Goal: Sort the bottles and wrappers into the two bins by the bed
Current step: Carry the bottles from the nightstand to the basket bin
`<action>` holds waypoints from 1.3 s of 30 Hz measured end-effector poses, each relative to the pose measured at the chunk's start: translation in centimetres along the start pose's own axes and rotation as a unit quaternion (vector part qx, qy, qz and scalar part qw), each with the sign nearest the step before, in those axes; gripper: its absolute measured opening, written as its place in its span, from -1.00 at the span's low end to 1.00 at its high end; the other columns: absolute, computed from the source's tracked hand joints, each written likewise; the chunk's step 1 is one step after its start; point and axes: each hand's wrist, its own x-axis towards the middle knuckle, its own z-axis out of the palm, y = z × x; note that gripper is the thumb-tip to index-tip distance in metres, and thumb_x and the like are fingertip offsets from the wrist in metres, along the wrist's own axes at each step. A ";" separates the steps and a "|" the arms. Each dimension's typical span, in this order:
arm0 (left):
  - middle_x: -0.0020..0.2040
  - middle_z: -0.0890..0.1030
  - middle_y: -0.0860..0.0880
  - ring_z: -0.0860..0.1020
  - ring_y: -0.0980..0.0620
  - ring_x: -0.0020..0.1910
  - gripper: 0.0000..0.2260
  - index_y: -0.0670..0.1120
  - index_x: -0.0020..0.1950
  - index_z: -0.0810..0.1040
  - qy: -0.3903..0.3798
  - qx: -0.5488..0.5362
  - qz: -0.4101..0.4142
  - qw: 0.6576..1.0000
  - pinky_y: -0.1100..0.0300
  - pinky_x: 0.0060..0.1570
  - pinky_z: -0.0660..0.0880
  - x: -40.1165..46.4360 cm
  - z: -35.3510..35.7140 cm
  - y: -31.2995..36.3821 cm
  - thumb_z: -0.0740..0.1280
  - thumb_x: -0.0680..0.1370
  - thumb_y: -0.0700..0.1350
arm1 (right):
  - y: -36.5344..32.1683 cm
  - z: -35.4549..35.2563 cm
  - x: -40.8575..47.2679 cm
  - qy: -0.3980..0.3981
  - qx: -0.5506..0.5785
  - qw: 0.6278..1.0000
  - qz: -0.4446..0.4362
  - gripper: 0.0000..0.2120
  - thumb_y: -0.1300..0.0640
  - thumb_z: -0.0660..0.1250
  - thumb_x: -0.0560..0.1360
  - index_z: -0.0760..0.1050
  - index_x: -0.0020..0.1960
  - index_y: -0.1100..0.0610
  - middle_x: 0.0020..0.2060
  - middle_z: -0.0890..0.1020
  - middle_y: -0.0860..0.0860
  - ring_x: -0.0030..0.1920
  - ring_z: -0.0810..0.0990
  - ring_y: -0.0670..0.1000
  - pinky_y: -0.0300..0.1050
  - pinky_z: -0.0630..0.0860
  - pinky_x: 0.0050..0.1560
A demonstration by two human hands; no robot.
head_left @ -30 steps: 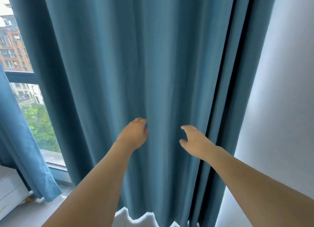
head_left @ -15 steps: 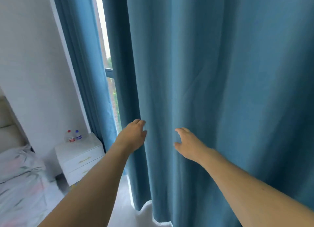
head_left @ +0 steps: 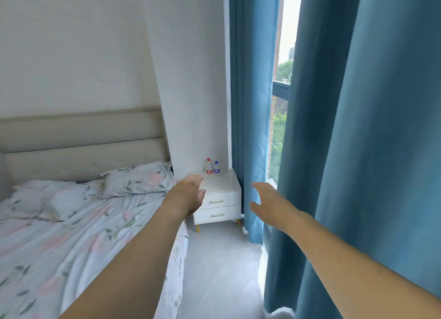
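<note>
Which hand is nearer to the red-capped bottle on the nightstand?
Left. The left hand is just below and left of the red-capped bottle, in front of the nightstand corner. The right hand is further right, by the curtain.

Curtains (head_left: 358,127) are seen as heavy matt cloth, slightly napped, hung in soft folds; bedding (head_left: 71,235) and pillow (head_left: 138,180) are shown as thin, creased printed cloth, and the headboard (head_left: 83,139) is presented as padded, smooth, matt upholstery. The nightstand (head_left: 220,194) is finished in smooth white with a slight sheen on top, metallic-looking drawer pulls are fitted, and two bottles (head_left: 212,167) of clear plastic with glossy caps are stood on it. Wall (head_left: 95,56) is seen as matt paint, floor (head_left: 219,271) as smooth pale tile with low gloss.
</note>
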 end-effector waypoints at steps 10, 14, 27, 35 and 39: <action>0.41 0.41 -0.08 0.41 -0.11 0.34 -0.61 -0.10 0.42 0.38 0.031 0.006 -0.053 0.998 0.06 0.28 0.38 17.5 -0.7 -10.3 0.21 0.61 -0.05 | -2.6 1.6 23.0 -0.012 -0.021 0.997 -0.073 -0.47 0.09 0.18 0.58 0.16 0.52 0.11 0.48 0.23 -0.02 0.43 0.28 0.02 -0.14 0.27 0.33; 0.47 0.36 -0.06 0.37 -0.08 0.40 -0.59 -0.10 0.46 0.34 0.001 0.009 -0.045 0.999 0.08 0.33 0.34 24.1 1.1 -11.3 0.19 0.63 -0.05 | -1.5 2.3 30.0 -0.033 -0.029 0.997 -0.062 -0.48 0.10 0.17 0.58 0.16 0.51 0.09 0.48 0.23 -0.01 0.42 0.29 0.04 -0.13 0.32 0.32; 0.48 0.33 -0.06 0.33 -0.07 0.42 -0.59 -0.12 0.49 0.30 -0.016 0.020 -0.033 0.999 0.09 0.36 0.31 50.9 7.1 -17.4 0.18 0.64 -0.07 | 1.6 4.2 59.6 -0.047 -0.003 0.996 -0.075 -0.52 0.15 0.15 0.58 0.19 0.49 0.10 0.45 0.27 -0.01 0.35 0.36 0.05 -0.12 0.43 0.22; 0.46 0.36 -0.07 0.39 -0.08 0.38 -0.59 -0.12 0.47 0.33 -0.015 0.019 -0.052 0.998 0.07 0.33 0.36 65.5 9.3 -22.8 0.20 0.62 -0.07 | 4.1 4.2 75.9 -0.076 0.018 0.996 -0.044 -0.43 0.09 0.20 0.57 0.11 0.54 0.08 0.51 0.19 0.00 0.44 0.29 0.07 -0.02 0.41 0.33; 0.49 0.32 -0.05 0.37 -0.07 0.40 -0.58 -0.11 0.49 0.30 -0.018 0.003 -0.081 0.997 0.10 0.35 0.33 72.3 11.8 -25.6 0.18 0.64 -0.06 | 6.4 5.5 82.8 -0.086 0.019 0.996 -0.029 -0.44 0.13 0.18 0.57 0.11 0.54 0.06 0.52 0.18 -0.02 0.42 0.33 0.06 -0.08 0.41 0.31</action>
